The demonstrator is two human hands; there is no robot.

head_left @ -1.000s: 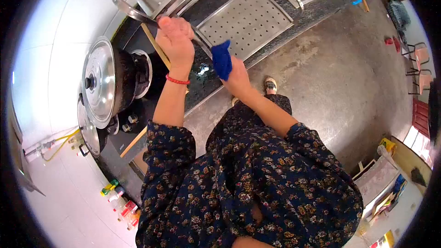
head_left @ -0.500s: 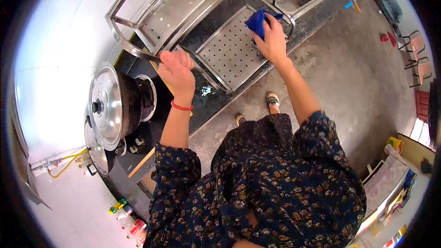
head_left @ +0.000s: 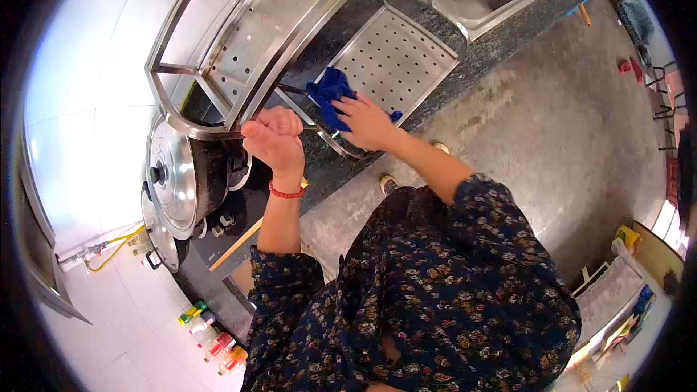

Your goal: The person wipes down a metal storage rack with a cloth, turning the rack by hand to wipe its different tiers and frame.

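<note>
Sink (head_left: 472, 9) upper right of the frame, rack (head_left: 308, 7) upper centre, cloth (head_left: 330, 93) at its lower tray (head_left: 396, 65), pot (head_left: 207, 174) left.

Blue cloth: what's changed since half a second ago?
The right hand has moved the blue cloth from the lower shelf's sink end to its pot end; it's now more spread out. No visible release. The left hand still grips the metal rack; the pot stays lidded.
</note>
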